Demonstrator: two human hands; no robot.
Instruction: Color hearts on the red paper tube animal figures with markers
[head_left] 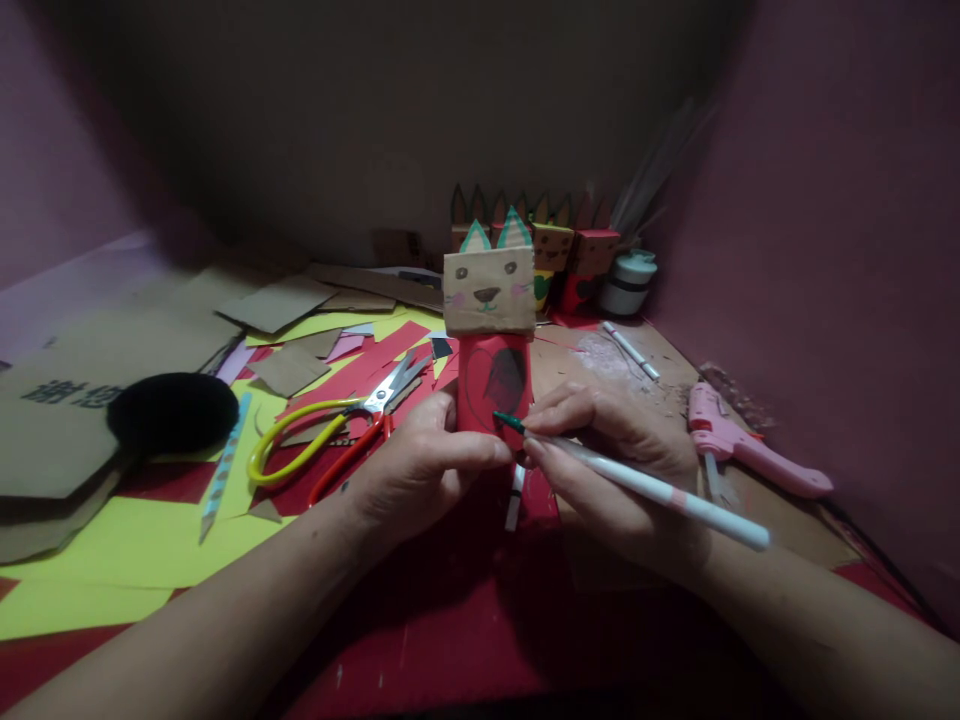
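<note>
My left hand [427, 455] is closed round the lower part of a cardboard animal figure [489, 290], holding it upright. The figure has a tan box head with green-edged pointed ears, drawn eyes, nose and pink cheeks, and a red paper body. On that body is a heart outline, its right half coloured dark and its left half red. Pinched in my right hand [615, 460] is a white marker pen [660, 492], its green tip at the lower part of the heart. A white and dark stick-like thing [515, 497] shows just below the figure.
Scissors [375, 400] lie open on red and yellow paper scraps at left, near a patterned pencil [225, 470] and a black round object [172, 413]. A pink glue gun [750, 445] and another marker [630, 350] lie right. Similar figures [596, 265] and a pale jar [630, 283] stand behind.
</note>
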